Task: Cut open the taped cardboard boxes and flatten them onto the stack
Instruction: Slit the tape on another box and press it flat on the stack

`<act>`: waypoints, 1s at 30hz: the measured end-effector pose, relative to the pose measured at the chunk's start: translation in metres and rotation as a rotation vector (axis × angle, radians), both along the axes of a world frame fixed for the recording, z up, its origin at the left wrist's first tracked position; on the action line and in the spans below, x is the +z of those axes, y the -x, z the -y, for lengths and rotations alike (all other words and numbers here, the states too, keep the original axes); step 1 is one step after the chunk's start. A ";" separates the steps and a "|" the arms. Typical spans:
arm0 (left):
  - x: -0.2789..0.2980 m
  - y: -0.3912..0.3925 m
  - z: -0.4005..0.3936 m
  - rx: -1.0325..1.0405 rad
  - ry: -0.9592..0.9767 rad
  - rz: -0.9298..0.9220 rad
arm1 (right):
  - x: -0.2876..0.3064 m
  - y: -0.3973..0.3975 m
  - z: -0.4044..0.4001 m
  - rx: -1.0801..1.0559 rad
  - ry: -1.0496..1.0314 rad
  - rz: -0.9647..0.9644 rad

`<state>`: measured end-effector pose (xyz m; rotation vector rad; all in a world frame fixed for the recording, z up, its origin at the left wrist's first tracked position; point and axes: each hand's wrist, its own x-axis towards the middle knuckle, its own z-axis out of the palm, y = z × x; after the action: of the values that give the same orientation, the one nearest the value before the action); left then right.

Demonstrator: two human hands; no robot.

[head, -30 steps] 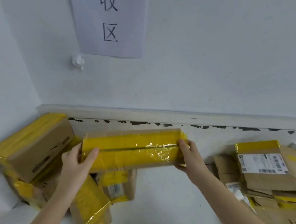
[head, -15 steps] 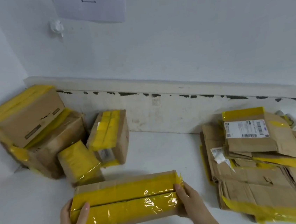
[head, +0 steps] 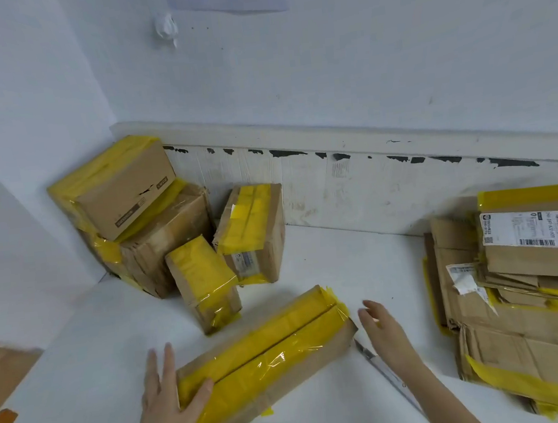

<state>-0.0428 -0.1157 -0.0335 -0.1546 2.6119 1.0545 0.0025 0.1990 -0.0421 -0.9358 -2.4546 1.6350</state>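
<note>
Down at the desk's (head: 312,276) near edge, the left hand (head: 168,398) lies with its fingers straight and spread against the left end of the long box (head: 268,353), thumb resting on the glossy yellow tape. That box lies flat and slantwise near the front of the white desk, brown cardboard wrapped in crinkled shiny tape with a dark seam along its length. Behind it, in the far left corner, taped boxes (head: 154,221) are heaped. The right hand (head: 384,329) hovers open just beside the box's right end, fingers relaxed, above a slim knife (head: 387,374) lying on the desk. Along the right edge sits the stack (head: 529,316) of flattened, creased cardboard.
</note>
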 end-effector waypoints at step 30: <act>-0.015 -0.019 -0.112 -0.370 0.095 -0.278 | -0.020 -0.097 -0.029 -0.036 0.015 0.434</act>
<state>-0.0235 -0.0035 -0.0485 0.4695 2.7810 0.8720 0.0991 0.2285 -0.0619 -1.4634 -2.6623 1.5776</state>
